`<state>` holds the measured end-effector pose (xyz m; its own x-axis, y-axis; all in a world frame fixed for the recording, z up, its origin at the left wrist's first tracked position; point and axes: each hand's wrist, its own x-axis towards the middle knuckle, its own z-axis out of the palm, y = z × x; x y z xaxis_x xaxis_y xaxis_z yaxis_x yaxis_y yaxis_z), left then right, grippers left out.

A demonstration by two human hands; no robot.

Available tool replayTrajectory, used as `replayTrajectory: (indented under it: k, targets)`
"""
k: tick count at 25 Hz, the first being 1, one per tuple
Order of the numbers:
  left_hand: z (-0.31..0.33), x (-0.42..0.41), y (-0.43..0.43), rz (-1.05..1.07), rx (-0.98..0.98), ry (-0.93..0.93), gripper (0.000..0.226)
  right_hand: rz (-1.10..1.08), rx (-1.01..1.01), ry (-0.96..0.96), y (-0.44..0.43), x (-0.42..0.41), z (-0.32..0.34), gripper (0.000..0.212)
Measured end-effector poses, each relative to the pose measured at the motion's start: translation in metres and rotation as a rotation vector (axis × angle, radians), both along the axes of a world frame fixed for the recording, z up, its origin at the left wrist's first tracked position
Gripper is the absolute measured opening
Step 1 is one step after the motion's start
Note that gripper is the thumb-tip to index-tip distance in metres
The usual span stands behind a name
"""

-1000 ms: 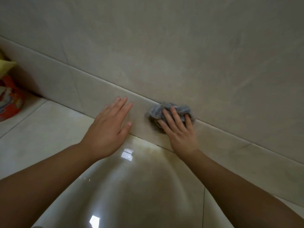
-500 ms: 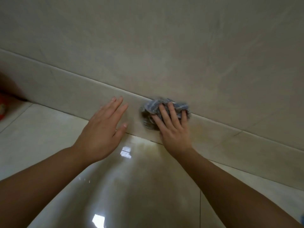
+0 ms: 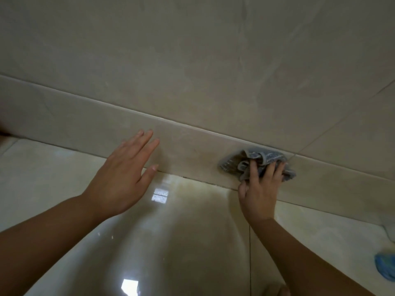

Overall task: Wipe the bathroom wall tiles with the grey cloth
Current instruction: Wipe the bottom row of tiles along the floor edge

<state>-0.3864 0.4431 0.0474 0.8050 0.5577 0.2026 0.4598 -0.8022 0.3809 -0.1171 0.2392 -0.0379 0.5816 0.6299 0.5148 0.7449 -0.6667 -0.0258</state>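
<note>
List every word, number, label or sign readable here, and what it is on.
None can be read.
The grey cloth in the right hand shows only a speckled weave, no label.
The wall tiles and the floor are plain.
The blue object at the right edge is blurred; no print can be made out.
</note>
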Motion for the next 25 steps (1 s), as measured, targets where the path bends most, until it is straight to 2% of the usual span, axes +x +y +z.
replayTrajectory:
  k: [4,8,9,12,15,21,25]
  targets:
    - [0.003,0.004,-0.004,0.012,-0.004,-0.016,0.067,-0.068,0.019,0.105,0.014,-0.03,-0.009,0.063]
    - [0.002,-0.01,-0.001,0.047,-0.007,-0.02,0.067,-0.137,0.224,0.166,0.014,-0.03,0.014,0.043]
    - [0.001,-0.014,0.001,0.054,-0.003,-0.019,0.067,-0.126,0.294,0.273,0.018,-0.03,0.021,0.036]
    - [0.0,-0.022,0.004,0.062,0.005,-0.017,0.067,-0.052,0.545,0.758,0.034,-0.036,0.041,0.017]
    - [0.004,-0.024,0.007,0.068,-0.014,-0.034,0.067,-0.023,0.684,0.919,0.039,-0.035,0.048,0.018]
    - [0.008,-0.025,0.018,0.092,-0.027,-0.066,0.066,0.032,0.488,1.103,0.047,-0.027,0.038,0.044]
    - [0.01,-0.029,0.024,0.097,-0.023,-0.063,0.068,0.088,0.239,1.04,0.046,-0.025,0.045,0.048]
